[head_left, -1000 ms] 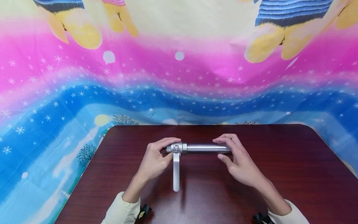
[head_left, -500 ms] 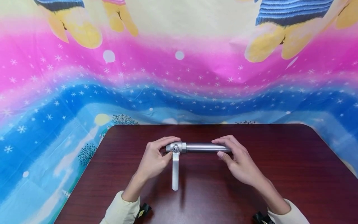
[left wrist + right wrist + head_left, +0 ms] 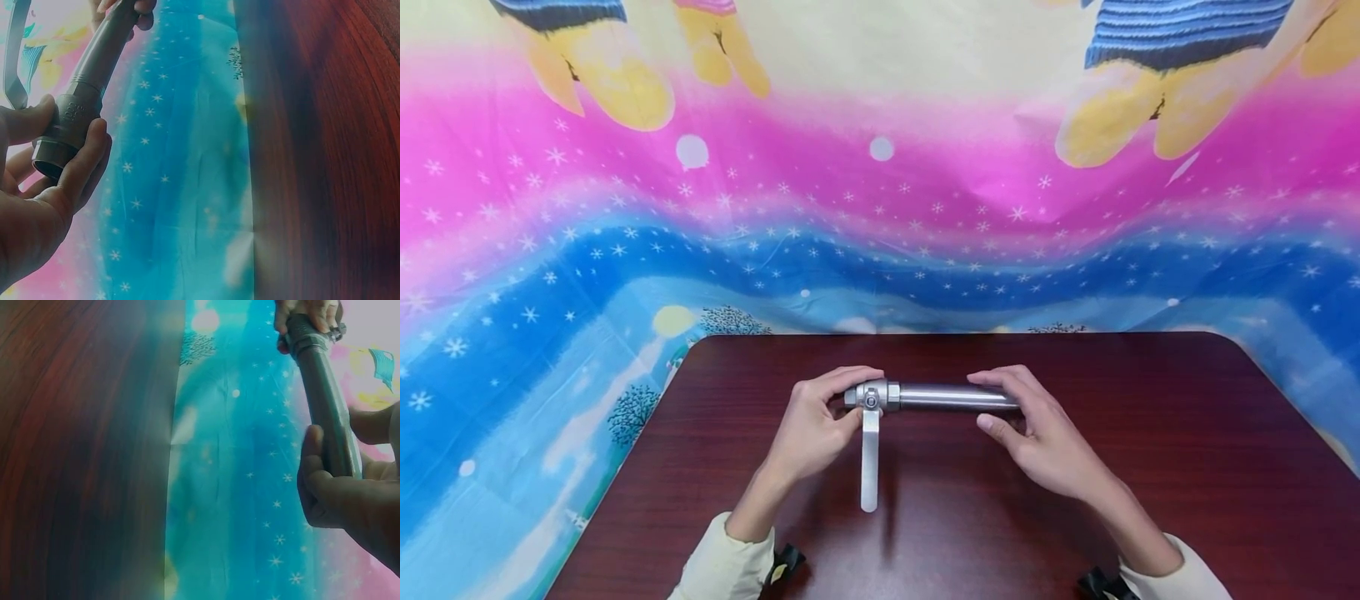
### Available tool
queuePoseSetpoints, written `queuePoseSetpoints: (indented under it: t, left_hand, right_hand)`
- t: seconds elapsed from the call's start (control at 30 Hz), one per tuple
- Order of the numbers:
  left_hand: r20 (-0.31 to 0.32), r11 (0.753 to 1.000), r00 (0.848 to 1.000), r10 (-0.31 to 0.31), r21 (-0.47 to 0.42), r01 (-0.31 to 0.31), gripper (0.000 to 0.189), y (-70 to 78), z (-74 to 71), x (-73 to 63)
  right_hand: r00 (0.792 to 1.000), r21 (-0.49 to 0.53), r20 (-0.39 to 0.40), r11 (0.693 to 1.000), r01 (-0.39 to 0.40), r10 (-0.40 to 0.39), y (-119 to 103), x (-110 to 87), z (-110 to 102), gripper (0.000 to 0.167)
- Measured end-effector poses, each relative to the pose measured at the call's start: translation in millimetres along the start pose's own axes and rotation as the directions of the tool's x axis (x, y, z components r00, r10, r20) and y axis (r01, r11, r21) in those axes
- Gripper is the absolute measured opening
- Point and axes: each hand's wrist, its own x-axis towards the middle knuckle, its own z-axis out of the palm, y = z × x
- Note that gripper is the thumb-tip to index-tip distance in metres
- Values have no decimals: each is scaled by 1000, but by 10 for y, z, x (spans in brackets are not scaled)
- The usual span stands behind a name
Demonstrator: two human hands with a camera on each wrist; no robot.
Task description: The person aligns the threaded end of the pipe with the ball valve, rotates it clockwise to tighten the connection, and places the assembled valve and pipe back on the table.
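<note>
Two bare hands share one joined metal piece, made of one ball valve (image 3: 871, 390) and one pipe (image 3: 955, 397), held level above the one worktop (image 3: 985, 508). The valve sits at the person's left end and the pipe runs from it toward the right. The valve carries one flat lever (image 3: 870, 467), which points toward the person, square to the pipe.

The left hand (image 3: 816, 425) grips the valve, its fingers curled round the body with the thumb on the near side. In the left wrist view the valve's one visible end is a round opening. The right hand (image 3: 1045, 433) holds the pipe near its far end; the right wrist view shows its fingers and thumb on opposite sides of the tube.

Two pale sleeves (image 3: 726, 562) reach in from below, with one black strap (image 3: 786, 567) visible beside each. Behind the dark red-brown worktop hangs a printed cloth (image 3: 850, 192) in pink and blue, scattered with white snowflakes, with two pale round spots on its pink band.
</note>
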Motion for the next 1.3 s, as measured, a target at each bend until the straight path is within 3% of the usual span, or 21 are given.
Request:
queuePoseSetpoints:
  t: [0.17,0.33,0.6,1.0,1.13,1.3]
  left_hand:
    - [2,1000,1000,-3,-3,3,52,5,8,-2]
    - [1,1000,1000,1,-2,-1,54,14,8,-7]
    - [0,1000,1000,9,-3,-9,56,13,-3,-8]
    - [12,1000,1000,6,-17,-5,53,18,-16,-6]
    - [10,1000,1000,11,-9,-11,53,21,-15,-8]
    - [8,1000,1000,15,-3,-15,53,21,-9,-8]
  right_hand:
    - [1000,3,6,1000,5,-5,-23,-14,2,59]
    - [1000,-20,-13,1000,9,-10,-25,-1,-7,54]
    - [999,29,6,999,-42,42,5,12,-31,49]
    - [998,68,28,996,-59,57,-3,15,-44,42]
    - [1000,47,7,999,-28,28,-24,10,-21,40]
    - [999,26,-28,999,39,-38,-44,-4,8,53]
